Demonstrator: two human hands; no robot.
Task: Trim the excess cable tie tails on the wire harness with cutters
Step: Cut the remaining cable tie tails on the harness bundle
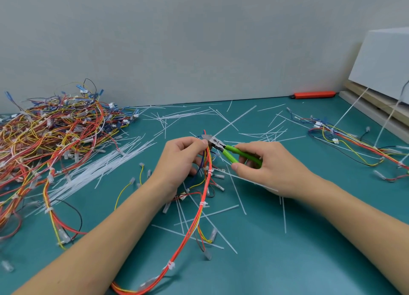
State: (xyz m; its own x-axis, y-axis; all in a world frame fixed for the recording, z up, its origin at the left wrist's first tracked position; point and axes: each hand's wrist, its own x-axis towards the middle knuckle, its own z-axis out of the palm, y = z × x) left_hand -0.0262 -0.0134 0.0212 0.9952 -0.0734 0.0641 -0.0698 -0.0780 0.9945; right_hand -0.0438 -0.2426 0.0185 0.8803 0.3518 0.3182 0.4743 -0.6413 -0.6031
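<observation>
Above teal table, left hand pinches harness; right hand grips cutters beside it.

2 hands, 1 cutters, 1 orange tool, 1 white box, uncountable trimmed tails.

left hand hides the wire harness where it grips it | cutters blade tips at 12 o'clock of that hand too small to tell whether a tie lies between them | wire pile cut off at 9 o'clock edge | white box cut off at 3 o'clock | both forearms leave the bottom edge
</observation>
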